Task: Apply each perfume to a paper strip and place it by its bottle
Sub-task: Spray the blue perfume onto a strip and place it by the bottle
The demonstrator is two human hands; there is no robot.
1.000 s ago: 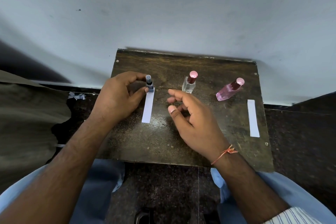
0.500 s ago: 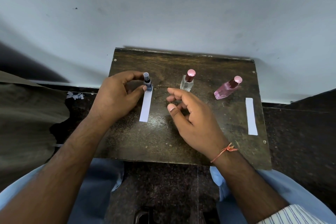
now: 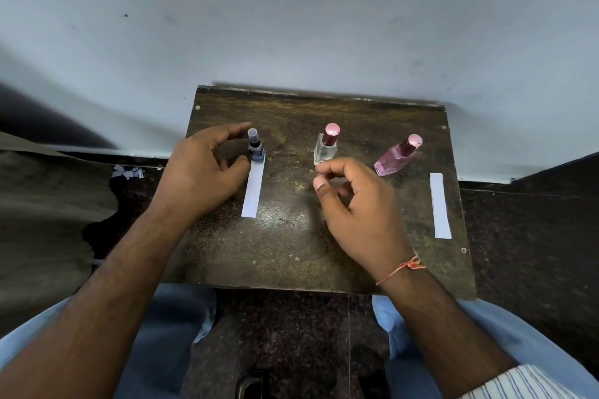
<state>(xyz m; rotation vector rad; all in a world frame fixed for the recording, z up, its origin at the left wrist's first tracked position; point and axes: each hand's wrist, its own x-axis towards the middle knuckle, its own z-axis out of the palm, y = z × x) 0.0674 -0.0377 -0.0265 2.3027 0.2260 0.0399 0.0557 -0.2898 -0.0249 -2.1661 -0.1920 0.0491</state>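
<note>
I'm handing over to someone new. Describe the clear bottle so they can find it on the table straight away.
On the dark wooden table against the wall, three perfume bottles stand in a row. The clear bottle is the middle one, just beyond the right hand. Its colourless glass and dark red neck under a pink cap set it apart from the blue bottle and the pink bottle.

A small dark wooden bench [image 3: 291, 253] stands pushed against a pale grey-blue wall [image 3: 291, 16], its worn top scuffed and its corners studded with pale screw heads [image 3: 197, 107]. The floor [image 3: 525, 236] beneath is dark speckled stone. Torn paper scraps [image 3: 128, 171] lie on the floor to the left of the bench, beside a drab olive cloth [image 3: 42, 220].
</note>
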